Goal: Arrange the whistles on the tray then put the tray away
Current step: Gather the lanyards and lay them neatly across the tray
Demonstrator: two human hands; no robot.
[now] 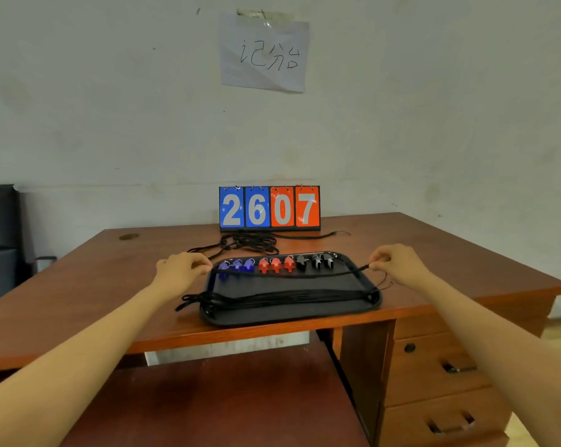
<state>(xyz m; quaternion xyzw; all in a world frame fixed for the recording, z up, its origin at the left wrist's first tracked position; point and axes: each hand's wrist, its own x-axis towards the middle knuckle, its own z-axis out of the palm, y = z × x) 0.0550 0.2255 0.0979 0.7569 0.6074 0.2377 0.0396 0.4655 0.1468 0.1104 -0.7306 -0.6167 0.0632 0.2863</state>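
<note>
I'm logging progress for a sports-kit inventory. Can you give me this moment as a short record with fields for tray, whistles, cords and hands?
tray: black tray on the wooden desk, near its front edge
whistles: nine in a row along the far side: blue whistles, red whistles, black whistles, three each
hands: left hand and right hand each pinch one end of the held lanyard, stretched over the tray
near side: laid lanyards, a straight bundle across the tray
behind tray: loose lanyards, a tangled pile
background: scoreboard reading 26 07
</note>
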